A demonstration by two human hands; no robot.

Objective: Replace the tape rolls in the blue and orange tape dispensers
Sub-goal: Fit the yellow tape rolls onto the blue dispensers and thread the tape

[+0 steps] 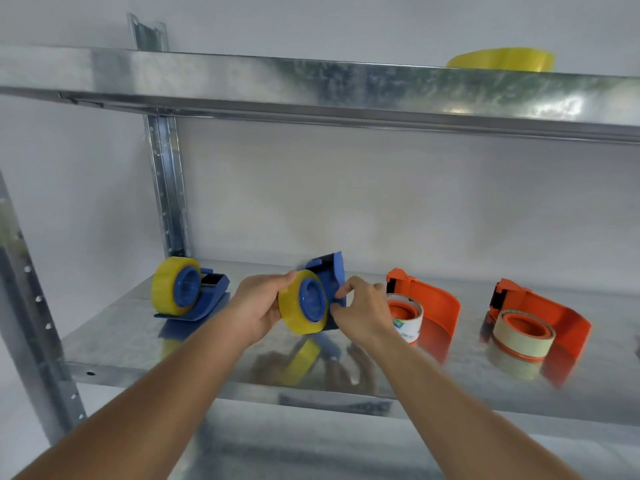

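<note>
Above the middle shelf point(145, 327) of a galvanised rack, both hands hold one blue dispenser point(329, 282) with a yellow tape roll point(294, 315) on its blue hub. The left hand point(258, 306) curls round the roll's near side; the right hand point(360, 311) pinches the dispenser's blue frame just right of the roll. Left of this held dispenser a second blue dispenser point(194, 296), also loaded with yellow tape, stands on the shelf. To its right stand two orange dispensers, the nearer point(433, 303) partly behind the right hand, the farther point(540, 323) bearing a pale roll. Another yellow roll point(502, 59) lies on the shelf above.
</note>
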